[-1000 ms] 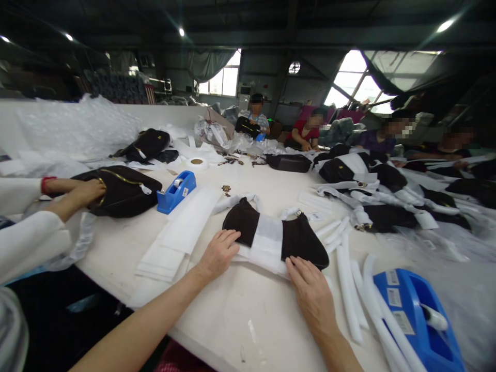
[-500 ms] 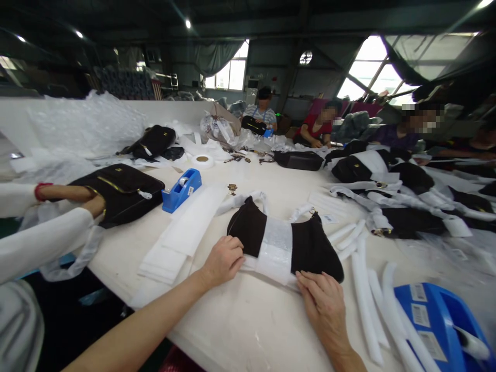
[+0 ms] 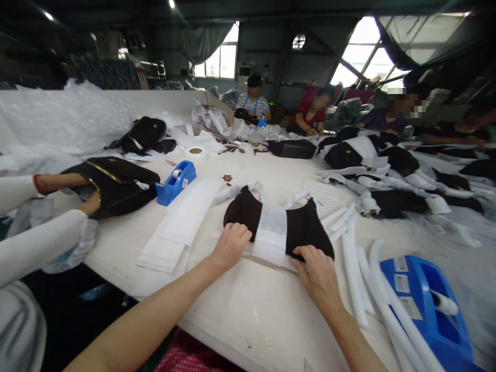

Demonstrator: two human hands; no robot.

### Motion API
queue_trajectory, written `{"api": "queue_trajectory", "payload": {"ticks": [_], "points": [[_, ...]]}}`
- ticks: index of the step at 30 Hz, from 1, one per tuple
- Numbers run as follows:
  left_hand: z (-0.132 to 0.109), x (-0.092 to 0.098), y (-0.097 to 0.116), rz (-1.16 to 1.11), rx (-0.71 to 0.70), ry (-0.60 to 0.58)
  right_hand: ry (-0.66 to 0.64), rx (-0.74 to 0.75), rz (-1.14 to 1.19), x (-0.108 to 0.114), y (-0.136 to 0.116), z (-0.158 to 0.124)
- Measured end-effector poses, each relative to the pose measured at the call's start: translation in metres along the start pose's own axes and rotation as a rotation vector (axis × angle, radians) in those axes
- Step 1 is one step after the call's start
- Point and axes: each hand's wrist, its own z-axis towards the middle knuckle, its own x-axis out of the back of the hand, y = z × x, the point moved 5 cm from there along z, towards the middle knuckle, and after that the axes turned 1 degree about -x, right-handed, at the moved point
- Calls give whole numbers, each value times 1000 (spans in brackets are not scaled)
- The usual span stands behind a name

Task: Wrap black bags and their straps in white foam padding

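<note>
A black handbag [image 3: 308, 227] lies on the table in front of me, with a white foam band [image 3: 272, 227] around its middle. White wrapping covers its strap [image 3: 254, 187]. My left hand [image 3: 232, 244] has its fingers curled over the bag's lower left edge. At the lower right edge, my right hand [image 3: 318, 271] grips the bag, fingertips on top and thumb on the near side. The undersides of the fingers are hidden. Some white sheet sticks out from under the bag's near edge.
Left of the bag lie white foam sheets [image 3: 186, 217] and a blue tape dispenser [image 3: 177, 182]. White foam tubes [image 3: 353, 274] and a larger blue dispenser [image 3: 430, 305] are at right. A co-worker's hands [image 3: 91, 202] reach into another black bag [image 3: 124, 188]. Wrapped bags [image 3: 403, 206] pile up at far right.
My right fingers have curled more over the bag's edge, and my left hand has shifted slightly along its edge. The whole view has moved a little. The co-worker's bag at left has tilted slightly.
</note>
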Motion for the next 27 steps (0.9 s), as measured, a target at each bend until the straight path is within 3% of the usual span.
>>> {"api": "queue_trajectory", "payload": {"ticks": [8,14,17,21,27], "points": [[-21,-4,4,73,-202,182,179,171,-9,1,-22,-22],[-10,-1,-1,7,-134,129,72,156,27,-6,1,-6],[-4,3,-5,-38,-164,24,2,153,32,-6,6,0],[-5,1,-8,-160,-205,-118,39,169,31,-1,1,-4],[-7,-22,-11,-162,-137,-32,128,205,19,-2,-5,-12]]}}
